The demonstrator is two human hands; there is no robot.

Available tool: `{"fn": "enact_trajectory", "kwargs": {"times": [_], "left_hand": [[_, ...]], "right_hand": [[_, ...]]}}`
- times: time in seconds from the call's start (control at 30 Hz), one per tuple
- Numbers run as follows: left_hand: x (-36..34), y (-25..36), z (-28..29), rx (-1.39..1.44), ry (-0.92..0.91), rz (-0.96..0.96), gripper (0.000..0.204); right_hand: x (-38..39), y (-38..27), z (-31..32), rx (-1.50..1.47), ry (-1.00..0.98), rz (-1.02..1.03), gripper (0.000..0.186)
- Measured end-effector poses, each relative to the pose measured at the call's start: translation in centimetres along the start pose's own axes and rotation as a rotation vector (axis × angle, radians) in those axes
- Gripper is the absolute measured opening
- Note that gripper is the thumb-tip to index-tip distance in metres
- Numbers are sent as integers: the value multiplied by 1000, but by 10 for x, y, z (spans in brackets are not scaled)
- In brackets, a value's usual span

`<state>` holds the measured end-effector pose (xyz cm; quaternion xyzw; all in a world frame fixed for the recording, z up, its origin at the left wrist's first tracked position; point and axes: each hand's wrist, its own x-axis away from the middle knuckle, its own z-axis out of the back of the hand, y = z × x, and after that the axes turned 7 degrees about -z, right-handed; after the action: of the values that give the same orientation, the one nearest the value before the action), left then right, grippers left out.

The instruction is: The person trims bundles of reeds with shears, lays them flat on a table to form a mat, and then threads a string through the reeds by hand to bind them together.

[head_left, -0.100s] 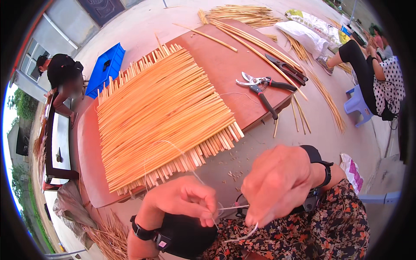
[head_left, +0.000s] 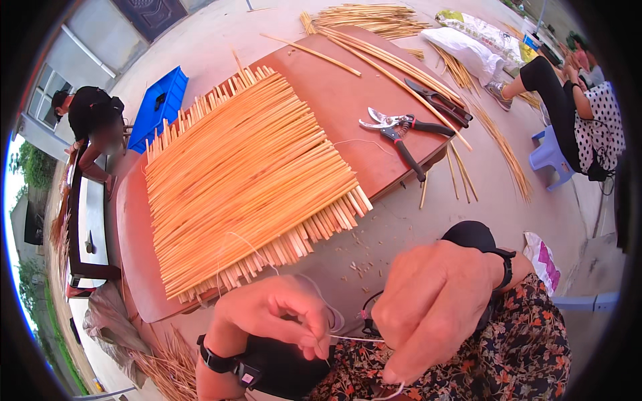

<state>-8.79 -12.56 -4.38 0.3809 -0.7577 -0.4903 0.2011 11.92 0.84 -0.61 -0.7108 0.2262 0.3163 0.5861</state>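
A thin white string (head_left: 358, 339) is stretched between my two hands above my lap. My left hand (head_left: 284, 314) pinches it between thumb and fingertips. In my right hand (head_left: 431, 304) the fingers are closed on the string too, and a short end curls out below the thumb. A loose loop of it trails from my left hand over the front edge of a mat of straight yellow stalks (head_left: 247, 180). That mat lies on a reddish-brown table (head_left: 137, 267). Pruning shears (head_left: 404, 134) with black handles rest open beyond my right hand.
A second black-handled cutter (head_left: 438, 103) and long loose stalks (head_left: 394, 63) lie along the table's right edge. A blue crate (head_left: 157, 110) stands behind the mat. One person (head_left: 97, 123) bends at the far left; another sits at right on a stool (head_left: 552, 157).
My right hand has shifted slightly down, and my left hand a little down and left. The string loop over the mat has slid lower and nearer.
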Motion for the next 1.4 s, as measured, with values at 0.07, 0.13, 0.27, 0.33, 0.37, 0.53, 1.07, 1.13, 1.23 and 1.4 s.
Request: {"fn": "enact_trajectory", "kwargs": {"times": [0.07,0.13,0.27,0.33,0.37,0.53,1.07,1.13,1.23,1.4], "left_hand": [[4,2,-6,-134,156,-262,9],[4,-2,-5,-136,389,-435,10],[5,-6,4,-28,537,-617,21],[6,-8,6,-31,546,-612,22],[6,-8,7,-36,550,-610,23],[4,-7,2,32,670,-615,19],[-15,-17,-13,-121,838,-551,14],[-15,-18,-17,-115,870,-521,13],[-16,-20,-19,-104,913,-502,12],[-16,-21,-22,-163,941,-427,7]], "right_hand": [[-3,0,-6,-87,-141,107,12],[3,3,-22,-27,157,242,9],[5,8,-25,-64,255,294,11],[11,15,-29,-138,271,310,11],[12,17,-30,-161,276,316,11],[2,7,-25,-107,209,250,13],[8,40,9,-196,844,-651,7],[8,46,5,-152,854,-676,8],[6,50,1,-78,872,-714,8],[2,49,-3,-41,859,-744,9]]}}
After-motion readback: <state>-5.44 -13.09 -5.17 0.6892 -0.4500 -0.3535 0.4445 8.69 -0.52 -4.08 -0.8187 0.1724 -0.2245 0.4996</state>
